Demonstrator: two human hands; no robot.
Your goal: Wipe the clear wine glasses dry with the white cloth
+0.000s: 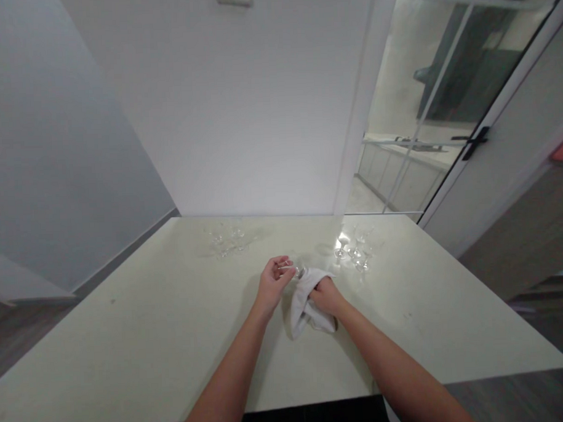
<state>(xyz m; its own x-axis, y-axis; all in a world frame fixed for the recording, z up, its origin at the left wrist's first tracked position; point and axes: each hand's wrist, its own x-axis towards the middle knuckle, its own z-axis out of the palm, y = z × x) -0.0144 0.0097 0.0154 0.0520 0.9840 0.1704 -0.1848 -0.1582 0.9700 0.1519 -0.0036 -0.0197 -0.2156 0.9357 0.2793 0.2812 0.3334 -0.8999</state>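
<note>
Above the middle of the table, my left hand [274,280] pinches a clear stemmed glass [299,271] between thumb and fingers. The glass lies roughly sideways, and part of it is covered by a white cloth [303,302]. My right hand [326,295] is closed on the cloth, which bunches around the fingers and hangs down towards the tabletop. Cloth folds hide some of the right fingers. Whether the cloth is inside the glass or only around it, I cannot tell.
The pale table [142,326] meets a white wall [241,126] at its far edge. Several clear stemmed glasses [354,253] stand at the back right, and several more glasses [224,240] are at the back left. A glass-paned door [420,101] is at the right.
</note>
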